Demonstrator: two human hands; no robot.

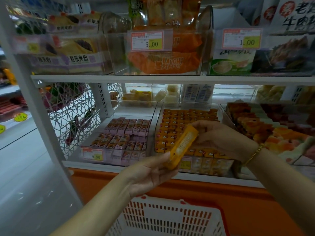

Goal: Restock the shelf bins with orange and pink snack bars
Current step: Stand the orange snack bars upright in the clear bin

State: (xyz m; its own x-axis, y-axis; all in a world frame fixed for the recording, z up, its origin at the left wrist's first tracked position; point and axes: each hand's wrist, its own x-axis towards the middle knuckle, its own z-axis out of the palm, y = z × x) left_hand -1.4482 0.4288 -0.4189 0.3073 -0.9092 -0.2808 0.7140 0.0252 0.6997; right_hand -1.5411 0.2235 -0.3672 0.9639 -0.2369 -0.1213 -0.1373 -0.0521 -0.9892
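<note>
Holding the orange snack bar in both hands, you look to be at the placing step. Nearest you, the white basket sits below and in front of the orange-bar bin. Your left hand pinches the bar's near end, thumb and fingers closed on it, just in front of that bin's front wall. The bar hangs over the bin's front edge, not yet in it. Its long axis runs on a slant: the near end is low, toward the bin's front left corner, and the far end is raised over the bin's rows. Its pale printed panel faces up at you. Your right hand curls its fingers round that far end, above the bin's front rows. The bars in the bin seem to stand on end, so turn yours upright before lowering it, and aim for a gap instead of pressing onto packed rows. The pink snack bars lie in the neighbouring bin, left of the orange-bar bin.
</note>
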